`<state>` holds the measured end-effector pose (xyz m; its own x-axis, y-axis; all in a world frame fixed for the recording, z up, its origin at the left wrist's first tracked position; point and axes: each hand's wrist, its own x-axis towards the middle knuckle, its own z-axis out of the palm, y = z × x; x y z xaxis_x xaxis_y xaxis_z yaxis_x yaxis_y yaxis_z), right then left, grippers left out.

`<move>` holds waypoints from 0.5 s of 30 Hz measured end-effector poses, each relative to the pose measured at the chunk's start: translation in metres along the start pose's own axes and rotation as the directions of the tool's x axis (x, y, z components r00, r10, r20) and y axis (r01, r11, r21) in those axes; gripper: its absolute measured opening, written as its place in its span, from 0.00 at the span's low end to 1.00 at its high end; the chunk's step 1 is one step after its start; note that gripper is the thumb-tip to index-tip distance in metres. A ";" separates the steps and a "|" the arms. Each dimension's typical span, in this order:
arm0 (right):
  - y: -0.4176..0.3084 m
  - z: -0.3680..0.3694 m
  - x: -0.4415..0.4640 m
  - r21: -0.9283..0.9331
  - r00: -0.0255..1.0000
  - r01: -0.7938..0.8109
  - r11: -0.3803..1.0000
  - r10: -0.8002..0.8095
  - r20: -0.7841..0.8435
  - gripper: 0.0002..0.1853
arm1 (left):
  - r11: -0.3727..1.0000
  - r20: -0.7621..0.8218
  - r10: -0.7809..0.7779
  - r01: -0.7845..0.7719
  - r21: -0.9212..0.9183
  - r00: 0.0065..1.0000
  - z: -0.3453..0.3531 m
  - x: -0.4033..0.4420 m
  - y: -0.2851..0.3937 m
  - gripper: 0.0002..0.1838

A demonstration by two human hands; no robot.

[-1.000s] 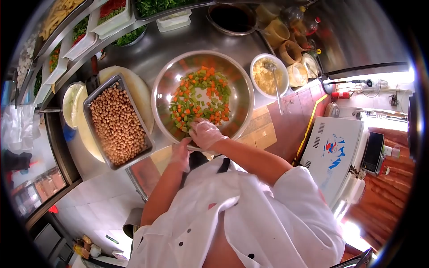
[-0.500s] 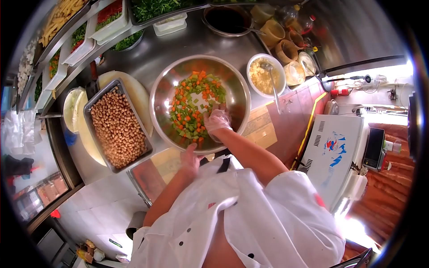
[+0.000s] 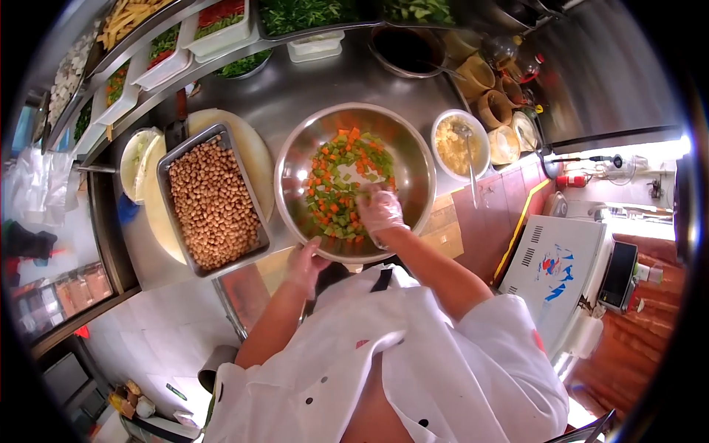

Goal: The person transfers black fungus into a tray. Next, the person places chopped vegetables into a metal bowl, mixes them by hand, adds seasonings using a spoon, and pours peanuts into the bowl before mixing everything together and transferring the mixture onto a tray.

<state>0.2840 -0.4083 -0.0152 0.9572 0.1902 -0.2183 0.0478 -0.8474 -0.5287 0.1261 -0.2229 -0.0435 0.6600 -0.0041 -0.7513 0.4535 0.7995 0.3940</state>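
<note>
A wide metal bowl (image 3: 292, 151) stands on the steel counter, holding diced orange and green vegetables (image 3: 329, 210). My right hand (image 3: 383, 210), in a clear plastic glove, reaches inside on the bowl's right side. Its fingers curl down into the vegetable pieces, and the fingertips are hidden. My left hand (image 3: 305, 267), also gloved, grips the near rim with the thumb over the edge; its other fingers are partly out of sight. To the left, a metal tray of round tan beans or nuts (image 3: 210, 203) rests on a round cutting board (image 3: 264, 155).
A white bowl of chopped pale food (image 3: 452, 144) with a spoon (image 3: 473, 173) sits right of the metal bowl. Behind are a bowl of dark liquid (image 3: 402, 48) and several jars (image 3: 495, 109). A knife (image 3: 177, 122) lies left, below shelved containers (image 3: 221, 33).
The whole view has shifted, so the counter items appear further right and slightly lower. My right hand stays among the vegetables with little movement relative to the bowl; my left hand remains at the rim.
</note>
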 end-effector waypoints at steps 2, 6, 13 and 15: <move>-0.006 -0.023 0.003 -0.090 0.996 -0.052 0.995 0.058 0.065 0.20 | 0.999 -0.050 0.014 -0.011 0.051 0.999 0.003 -0.004 0.012 0.22; 0.015 -0.010 0.020 0.051 0.974 -0.197 0.979 0.202 -0.105 0.32 | 0.995 -0.118 0.081 -0.074 0.060 0.990 0.031 -0.025 0.011 0.20; 0.003 -0.027 0.041 0.135 0.919 -0.386 0.913 0.394 -0.036 0.34 | 0.997 -0.082 -0.082 0.083 0.005 0.993 0.006 -0.010 -0.003 0.19; 0.019 -0.018 0.049 0.143 0.929 -0.345 0.928 0.359 -0.087 0.34 | 0.993 -0.095 -0.099 0.105 0.061 0.991 -0.001 -0.020 0.013 0.19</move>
<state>0.3367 -0.4240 -0.0208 0.9317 -0.1704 -0.3209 -0.3263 -0.7807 -0.5329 0.1179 -0.2119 -0.0244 0.5520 -0.0267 -0.8334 0.5560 0.7566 0.3440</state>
